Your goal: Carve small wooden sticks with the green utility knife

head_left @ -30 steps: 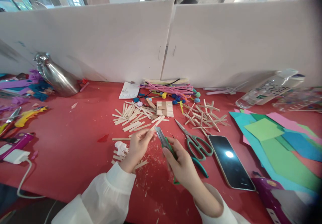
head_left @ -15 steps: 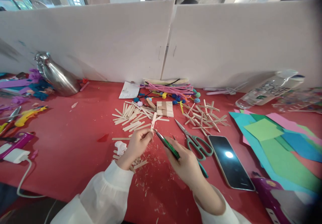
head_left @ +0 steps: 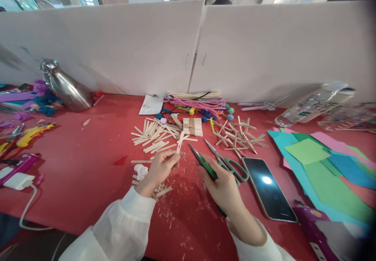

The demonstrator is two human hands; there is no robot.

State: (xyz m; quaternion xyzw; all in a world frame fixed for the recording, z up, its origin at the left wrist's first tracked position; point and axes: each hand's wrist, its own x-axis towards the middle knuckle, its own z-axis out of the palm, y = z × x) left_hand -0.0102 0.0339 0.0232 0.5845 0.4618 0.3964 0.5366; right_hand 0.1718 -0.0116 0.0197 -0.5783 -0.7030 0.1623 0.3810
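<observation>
- Fingers of the left hand [head_left: 160, 170] pinch the low end of a thin wooden stick [head_left: 179, 143]. The stick points up and away from the hand.
- The right hand [head_left: 223, 188] is closed tight around a green knife [head_left: 205, 162]. The blade end pokes out past the fingers toward the stick. A small gap lies between blade and stick.
- Tiny wood shavings [head_left: 180, 184] lie on the red table [head_left: 88, 167], between the two hands and a bit nearer the person.
- A white crumpled bit [head_left: 141, 171] lies just left of the left hand.
- A pile of loose sticks [head_left: 151, 136] lies just past the left hand. A small flat square of sticks [head_left: 192, 127] lies past the knife tip.
- Green scissors [head_left: 228, 163] lie just beside the right hand. A phone [head_left: 268, 184] lies to the right of them with its dark screen up.
- A white paper slip [head_left: 151, 105] with print lies well past the left hand. The words are too small to read.
- A clear bottle [head_left: 314, 104] lies on its side, far to the right of the right hand. Its label has print that cannot be read, and what is inside cannot be told.
- A shiny silver jug [head_left: 66, 85] lies tipped far to the left of the left hand. Its inside is hidden.
</observation>
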